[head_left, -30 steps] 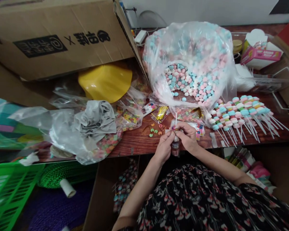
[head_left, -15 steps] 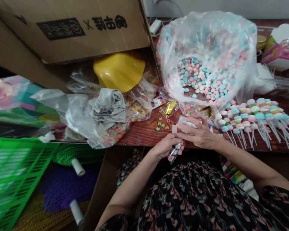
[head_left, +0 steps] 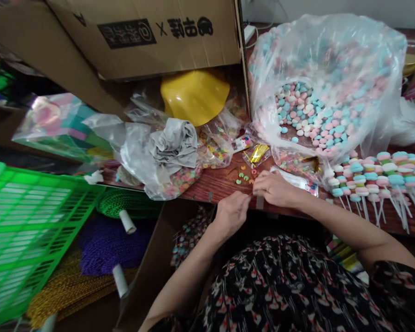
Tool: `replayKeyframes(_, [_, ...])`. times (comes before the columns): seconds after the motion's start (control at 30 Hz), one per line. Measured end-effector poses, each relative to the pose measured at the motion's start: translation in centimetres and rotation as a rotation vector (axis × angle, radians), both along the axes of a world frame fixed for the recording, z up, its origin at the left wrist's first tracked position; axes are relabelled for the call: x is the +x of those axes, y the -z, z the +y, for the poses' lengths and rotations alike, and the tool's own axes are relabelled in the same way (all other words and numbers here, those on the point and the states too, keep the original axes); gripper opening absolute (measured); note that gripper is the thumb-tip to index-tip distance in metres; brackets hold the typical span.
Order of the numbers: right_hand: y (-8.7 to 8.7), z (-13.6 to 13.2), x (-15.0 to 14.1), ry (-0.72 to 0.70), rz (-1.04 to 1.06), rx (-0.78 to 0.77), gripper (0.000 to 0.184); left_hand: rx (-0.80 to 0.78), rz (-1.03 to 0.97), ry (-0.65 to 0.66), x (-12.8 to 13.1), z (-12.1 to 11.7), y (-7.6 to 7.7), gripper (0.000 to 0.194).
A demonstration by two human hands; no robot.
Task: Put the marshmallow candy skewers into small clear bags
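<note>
Both hands meet at the table's front edge, fingertips close together. My left hand point(head_left: 231, 211) is closed in a pinch, and what it holds, if anything, is too small to make out. My right hand point(head_left: 275, 189) has its fingers bent and pressed together, their hold hidden too. Just beyond the fingertips lie several small green and orange ring-shaped candies point(head_left: 242, 176). A clear packet of gold twist ties point(head_left: 258, 154) sits behind them. Partly under my right wrist are white printed plastic bags point(head_left: 297, 181).
A large clear bag of pastel candies point(head_left: 366, 92) stands at the back right, candy skewers point(head_left: 376, 177) in front of it. Left are a cardboard box point(head_left: 180, 50), a yellow bowl-like piece point(head_left: 195, 97), a grey cloth point(head_left: 174, 145) and a green crate point(head_left: 31, 240).
The small clear packet of candy between my hands no longer shows. My left hand has moved slightly left, my right hand lies lower on the table, and the view has turned left.
</note>
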State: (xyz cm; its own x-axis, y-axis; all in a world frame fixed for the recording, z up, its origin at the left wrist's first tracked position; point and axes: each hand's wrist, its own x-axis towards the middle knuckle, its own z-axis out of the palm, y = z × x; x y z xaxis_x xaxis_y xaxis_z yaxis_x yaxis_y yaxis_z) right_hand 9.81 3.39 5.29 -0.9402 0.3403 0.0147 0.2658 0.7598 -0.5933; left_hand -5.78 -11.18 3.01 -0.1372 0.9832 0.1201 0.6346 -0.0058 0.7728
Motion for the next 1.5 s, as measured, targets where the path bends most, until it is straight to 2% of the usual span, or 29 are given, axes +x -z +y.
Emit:
replayKeyframes(0.07, [0.0,1.2,-1.6,0.034,0.044,0.042,0.019,0.029,-0.022,-0.149,-2.0,-0.9,0.1,0.016])
replayKeyframes(0.13, [0.1,2.1,-3.3,0.067,0.03,0.144,0.019,0.026,-0.131,-0.312,-3.9,-1.9,0.1,0.018])
replayKeyframes(0.2, [0.5,2.4,-4.8,0.057,-0.024,0.27,0.02,-0.021,-0.318,-0.448,-5.4,-2.7,0.0,0.021])
replayKeyframes(0.3, [1.0,2.0,-6.9,-0.05,-0.087,0.429,0.019,-0.092,-0.627,-0.576,-6.2,-3.4,0.1,0.022])
replayKeyframes(0.4, [1.4,1.4,-8.4,-0.147,-0.103,0.524,0.019,-0.103,-0.786,-0.591,-5.6,-3.3,0.5,0.023])
replayKeyframes(0.53, [1.8,1.2,-9.2,-0.198,-0.104,0.565,0.021,-0.125,-0.826,-0.551,-4.7,-2.8,0.8,0.025])
replayKeyframes(0.63, [1.7,1.4,-8.7,-0.196,-0.094,0.567,0.019,-0.113,-0.88,-0.549,-4.5,-2.6,0.4,0.024])
replayKeyframes(0.73, [1.3,1.9,-7.3,-0.088,-0.035,0.502,0.017,-0.114,-0.976,-0.538,-4.3,-2.4,-0.3,0.023])
replayKeyframes(0.9, [1.1,3.2,-4.0,0.139,-0.011,0.353,0.022,-0.228,-1.116,-0.457,-3.0,-1.1,-1.3,0.026])
replayKeyframes(1.03, [2.1,3.4,-2.1,0.15,-0.025,0.386,0.021,-0.253,-1.157,-0.32,-1.2,2.1,-1.5,0.03])
replayKeyframes(1.13, [2.9,3.6,-1.6,0.163,0.064,0.331,0.018,-0.218,-1.145,-0.264,0.1,4.9,-1.3,0.03])
replayKeyframes(1.27, [3.5,4.2,-1.7,0.244,0.198,0.147,0.014,-0.153,-1.102,-0.279,0.9,7.0,-1.1,0.031])
replayKeyframes(1.4, [3.2,4.7,-1.8,0.293,0.352,-0.101,0.011,-0.095,-1.051,-0.365,0.4,7.1,-1.6,0.032])
replayKeyframes(1.5, [2.8,4.3,-2.0,0.272,0.48,-0.36,0.012,-0.063,-0.998,-0.364,0.2,6.8,-2.0,0.028])
